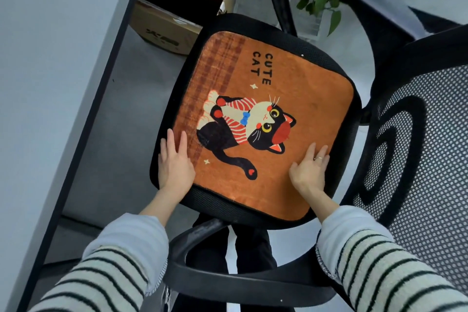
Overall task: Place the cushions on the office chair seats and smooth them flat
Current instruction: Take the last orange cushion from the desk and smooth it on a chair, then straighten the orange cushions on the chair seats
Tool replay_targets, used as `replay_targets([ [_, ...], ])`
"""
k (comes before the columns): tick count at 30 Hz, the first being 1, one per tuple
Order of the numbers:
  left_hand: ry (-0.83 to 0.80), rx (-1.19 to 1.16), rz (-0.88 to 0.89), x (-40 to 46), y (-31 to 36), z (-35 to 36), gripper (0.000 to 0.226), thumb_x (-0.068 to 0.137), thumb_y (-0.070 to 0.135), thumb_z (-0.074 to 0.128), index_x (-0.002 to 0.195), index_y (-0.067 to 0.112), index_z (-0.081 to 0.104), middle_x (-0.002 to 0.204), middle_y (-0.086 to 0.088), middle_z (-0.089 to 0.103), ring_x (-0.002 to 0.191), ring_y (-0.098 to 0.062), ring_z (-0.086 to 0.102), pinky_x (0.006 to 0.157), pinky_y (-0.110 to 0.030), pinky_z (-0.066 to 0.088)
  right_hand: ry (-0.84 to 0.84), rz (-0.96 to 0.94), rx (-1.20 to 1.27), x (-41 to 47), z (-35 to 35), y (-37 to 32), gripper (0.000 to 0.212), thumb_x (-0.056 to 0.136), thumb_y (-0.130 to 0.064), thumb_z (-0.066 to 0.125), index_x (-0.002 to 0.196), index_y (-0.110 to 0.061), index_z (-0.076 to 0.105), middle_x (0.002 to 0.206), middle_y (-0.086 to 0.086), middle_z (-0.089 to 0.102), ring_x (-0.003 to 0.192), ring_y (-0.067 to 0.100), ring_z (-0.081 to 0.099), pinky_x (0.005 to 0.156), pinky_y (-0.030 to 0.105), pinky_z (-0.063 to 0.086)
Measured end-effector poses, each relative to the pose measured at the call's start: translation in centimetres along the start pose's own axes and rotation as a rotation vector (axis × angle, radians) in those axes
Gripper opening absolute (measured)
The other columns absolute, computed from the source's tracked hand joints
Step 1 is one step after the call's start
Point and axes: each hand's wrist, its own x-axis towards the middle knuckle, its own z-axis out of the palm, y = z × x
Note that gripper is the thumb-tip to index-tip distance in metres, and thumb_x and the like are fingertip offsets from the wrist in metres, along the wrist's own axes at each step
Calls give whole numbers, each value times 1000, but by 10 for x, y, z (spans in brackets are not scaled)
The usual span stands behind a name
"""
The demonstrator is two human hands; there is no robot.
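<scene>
On the office chair seat [215, 206], both hands, left hand [174, 163] and right hand [310, 171], lay flat-fingered, grip released, on the cushion [291, 99]; smoothing called for even outward strokes toward the edges.

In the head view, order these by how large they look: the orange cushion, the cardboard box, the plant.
1. orange cushion
2. cardboard box, partly hidden
3. plant, partly hidden; ranks 2 and 3 are unsure.

I see the orange cushion [273, 119], printed with a black cat and "CUTE CAT", lying flat on the black office chair seat [326, 63]; it nearly covers it.
</scene>
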Motion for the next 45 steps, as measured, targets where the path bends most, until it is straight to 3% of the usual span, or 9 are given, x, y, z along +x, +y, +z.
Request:
replay_targets([
  [4,-174,3,-86,-43,-13,1,61,95,11,41,149,19,14,158,-3,-5,145,-28,-1,112,-43,30,-175,-2,-52,-33,10,-3,62,95,-17,41,149,-6,13,158,16,-7,146,33,2,115,43,20],
  [7,-272,-148,-214,-68,-18,-16,48,97,15,38,144,11,31,155,-11,17,143,-28,16,115,-37,22,-336,-45,-45,-58,2,-18,44,96,-21,42,133,1,44,147,20,35,133,33,38,103,34,36],
  [10,-212,-319,-285,-103,-22,-43,42,98,17,38,139,10,41,145,-15,38,131,-30,38,108,-34,29,-431,-173,-23,-92,-18,-42,42,98,-27,42,129,-1,51,126,17,58,117,32,53,88,29,41],
  [13,-59,-463,-321,-159,-25,-68,39,98,20,37,136,14,45,142,-12,42,129,-28,41,105,-31,30,-447,-383,-89,-132,-34,-64,41,98,-26,40,132,-5,50,122,16,60,112,32,55,87,30,42],
  [16,66,-612,-400,-221,-30,-78,36,99,20,37,133,16,48,139,-7,48,127,-23,44,102,-24,31,-462,-563,-90,-173,-40,-80,39,98,-25,39,124,-3,56,97,8,59,87,24,54,79,32,42],
  [21,264,-799,-633,-332,-59,-73,32,96,16,44,126,13,55,130,-7,58,119,-21,53,97,-21,35,-606,-756,-159,-259,-16,-95,28,96,-28,44,110,-10,62,97,4,65,99,25,62,88,39,48],
  [31,592,-1069,-1043,-516,-121,-7,30,95,14,46,122,11,59,122,-11,62,114,-24,57,94,-24,39,-784,-1033,-676,-423,112,-53,35,96,-26,44,103,2,64,86,10,64,81,22,54,73,32,41],
  [36,697,-1179,-1268,-598,-156,53,30,95,10,44,119,7,61,125,-13,60,114,-27,55,93,-27,39,-843,-1145,-929,-512,177,-9,30,95,-23,42,70,-18,56,85,7,64,79,21,55,66,27,41],
  [45,772,-1502,-1593,-646,-218,144,30,94,7,41,117,5,61,121,-13,61,106,-28,58,76,-24,40,-866,-1411,-1027,-622,297,42,36,97,-23,38,103,5,59,88,14,62,73,26,53,70,33,44],
])
